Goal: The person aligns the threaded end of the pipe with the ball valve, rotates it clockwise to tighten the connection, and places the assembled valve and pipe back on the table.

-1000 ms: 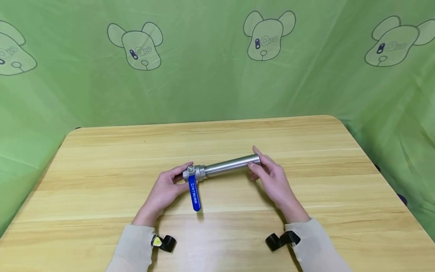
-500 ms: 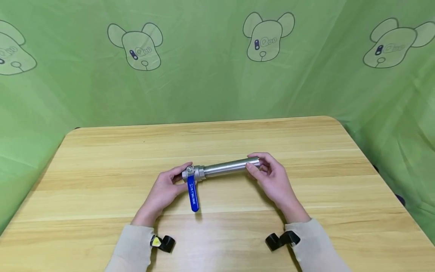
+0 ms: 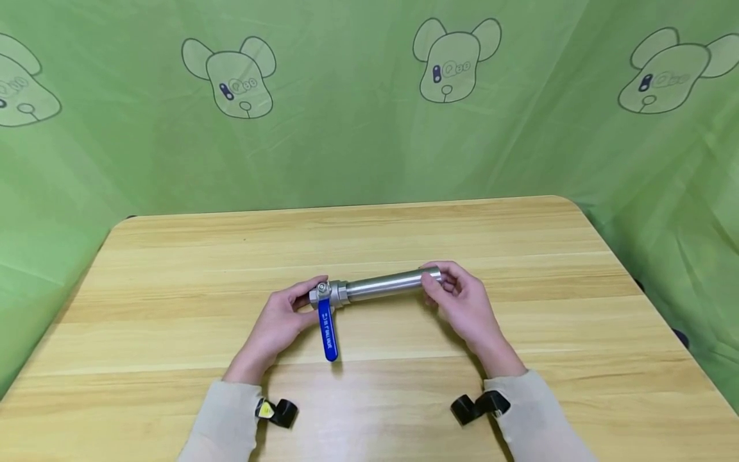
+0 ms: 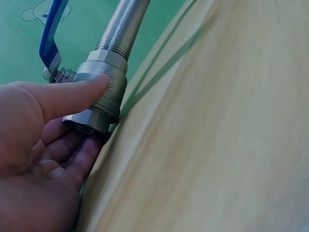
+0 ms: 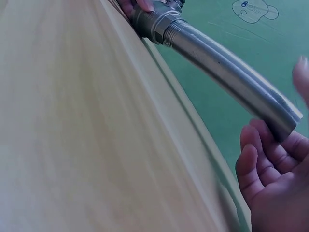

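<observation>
A steel ball valve with a blue lever handle is joined to a long steel pipe; several threads show at the joint in both wrist views. My left hand grips the valve body, thumb on the near side, fingers behind and below. The blue lever points toward me. At the pipe's free end, my right hand has its fingers curled behind and under the pipe, with the thumb in front in the head view. In the right wrist view that thumb stands a little off the pipe, while the fingertips meet its underside.
The wood-grain table spreads below both hands. Behind it and along the sides hangs a green curtain with printed animal heads. Each sleeve cuff carries a small black camera mount, on the left wrist and the right wrist.
My right fingers have curled in from a straighter reach past the pipe's end, and the hand has closed around it. The lever has swung very slightly left. My left hand stays in place.
</observation>
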{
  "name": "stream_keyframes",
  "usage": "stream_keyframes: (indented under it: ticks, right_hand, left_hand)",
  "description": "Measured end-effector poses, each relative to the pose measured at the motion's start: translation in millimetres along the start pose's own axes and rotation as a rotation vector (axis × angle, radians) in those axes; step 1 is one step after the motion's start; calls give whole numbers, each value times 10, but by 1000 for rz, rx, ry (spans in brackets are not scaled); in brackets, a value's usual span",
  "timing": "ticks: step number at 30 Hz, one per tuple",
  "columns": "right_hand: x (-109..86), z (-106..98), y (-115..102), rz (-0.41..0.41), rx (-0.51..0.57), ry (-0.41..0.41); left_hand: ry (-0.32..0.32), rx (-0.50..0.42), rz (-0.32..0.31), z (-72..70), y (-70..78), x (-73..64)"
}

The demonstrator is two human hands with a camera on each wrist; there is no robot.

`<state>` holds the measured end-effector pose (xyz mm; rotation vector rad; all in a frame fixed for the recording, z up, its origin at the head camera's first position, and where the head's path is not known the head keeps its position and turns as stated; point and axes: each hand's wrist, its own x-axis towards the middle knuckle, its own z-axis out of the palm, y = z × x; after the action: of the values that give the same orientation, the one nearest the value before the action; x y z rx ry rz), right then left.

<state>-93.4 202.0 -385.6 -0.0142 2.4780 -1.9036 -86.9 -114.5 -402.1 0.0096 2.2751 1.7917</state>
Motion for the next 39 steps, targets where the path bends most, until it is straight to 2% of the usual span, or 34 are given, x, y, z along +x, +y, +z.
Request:
stream_keyframes:
  ticks: [4,12,17,24,39]
  right_hand:
    - [-6,-15,0,-14,25,-40]
    - [7,-10,12,-62,-17,-1]
    - [18,-6,6,-70,14,-3]
    - [21,-12,14,-56,76,-11]
    - [33,-4,27,-4,54,13]
  left_hand:
    - [7,-5,3,3,0,-1]
    - [15,5,-2,-1,16,-1]
    - [15,3,-7,-6,17,1]
    - [13,14,-10,-7,10,6]
    - [9,16,-17,-7,7,10]
